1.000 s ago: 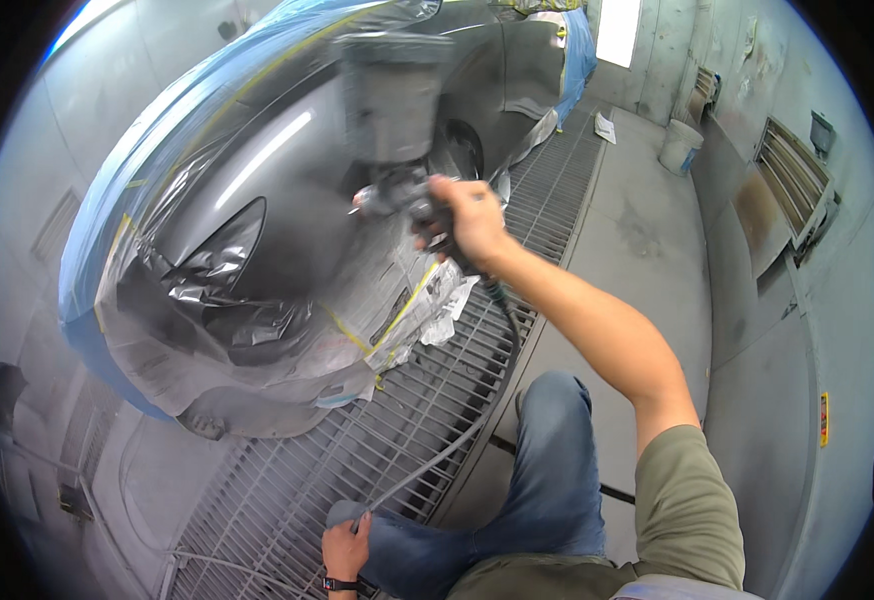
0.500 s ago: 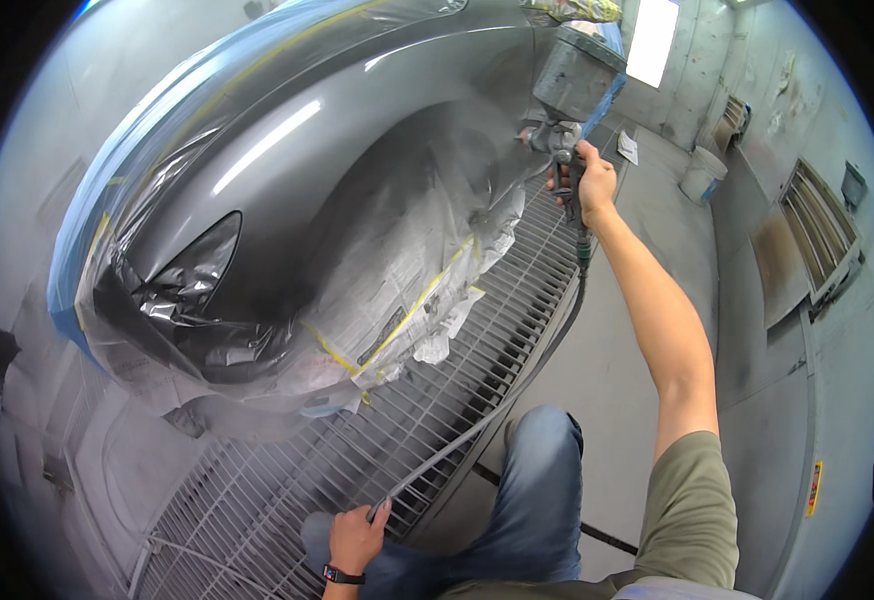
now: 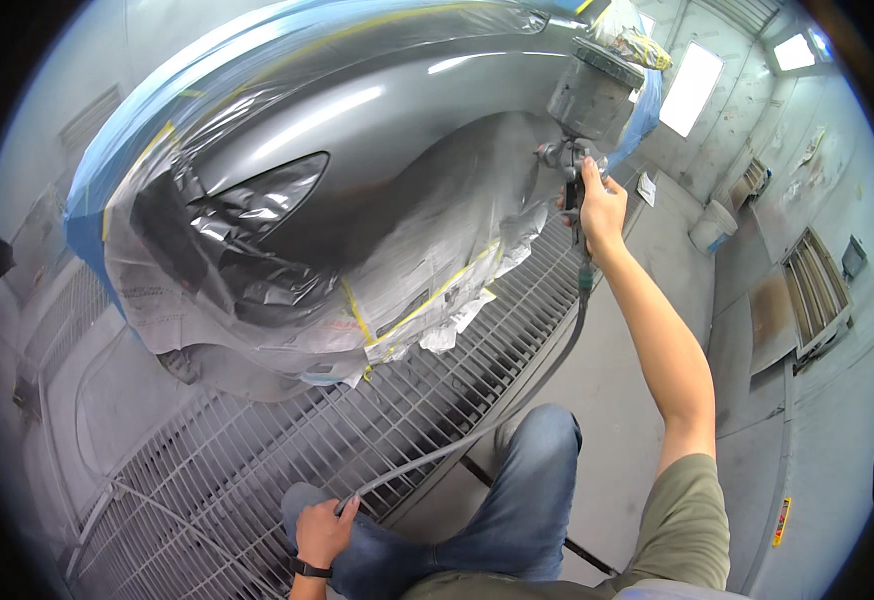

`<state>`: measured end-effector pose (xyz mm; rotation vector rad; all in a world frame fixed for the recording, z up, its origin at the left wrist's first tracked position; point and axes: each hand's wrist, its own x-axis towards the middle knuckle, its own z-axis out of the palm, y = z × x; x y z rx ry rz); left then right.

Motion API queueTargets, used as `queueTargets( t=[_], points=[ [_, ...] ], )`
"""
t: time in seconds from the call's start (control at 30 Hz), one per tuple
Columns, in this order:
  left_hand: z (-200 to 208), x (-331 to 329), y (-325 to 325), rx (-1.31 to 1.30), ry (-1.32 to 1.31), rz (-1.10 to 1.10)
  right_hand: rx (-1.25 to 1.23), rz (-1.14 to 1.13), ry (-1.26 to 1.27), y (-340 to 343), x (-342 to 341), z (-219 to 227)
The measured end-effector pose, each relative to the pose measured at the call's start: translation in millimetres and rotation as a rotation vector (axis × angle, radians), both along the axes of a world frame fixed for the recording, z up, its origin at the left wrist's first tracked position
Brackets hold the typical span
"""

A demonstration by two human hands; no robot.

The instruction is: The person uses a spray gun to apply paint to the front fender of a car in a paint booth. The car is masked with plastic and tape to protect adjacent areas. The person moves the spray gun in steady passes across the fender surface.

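Observation:
My right hand [image 3: 604,205] grips a spray gun [image 3: 570,165] by its handle, arm stretched forward. A grey paint cup [image 3: 591,95] sits on top of the gun, whose nozzle points left at the wheel-arch area of a dark grey car fender [image 3: 377,130]. Low in the view, my left hand [image 3: 325,530] is closed around the air hose [image 3: 427,457], near my knee. From there the hose curves up to the gun's base. Masking paper [image 3: 427,260] with yellow tape covers the wheel opening, and clear and blue plastic film [image 3: 92,205] wraps the rest of the car.
Beneath the car runs a metal floor grate [image 3: 397,400]. A white bucket [image 3: 712,230] stands by the right wall, near a louvred vent [image 3: 815,290] and a leaning panel [image 3: 772,318]. Loose paper [image 3: 646,188] lies on the floor farther ahead.
The view has shifted, so the car sits farther right and higher. My right hand and the spray gun appear slightly lower and farther right; my left hand appears farther left, still on the hose.

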<state>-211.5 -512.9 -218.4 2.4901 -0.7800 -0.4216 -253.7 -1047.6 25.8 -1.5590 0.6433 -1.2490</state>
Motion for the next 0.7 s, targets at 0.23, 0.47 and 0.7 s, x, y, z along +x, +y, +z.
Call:
queueTargets(
  t=[0.23,0.47,0.7],
  points=[
    [-22.2,14.5,54.8,0.046,-0.020,0.038,-0.015,0.347,0.134,180.4,0.3,25.2],
    [-36.4,13.0,81.4,0.025,-0.029,0.083,-0.037,0.695,0.160,302.0,46.4,42.5],
    [-32.1,10.6,76.2,0.055,0.001,0.126,-0.043,0.878,0.183,279.0,84.7,54.0]
  ],
)
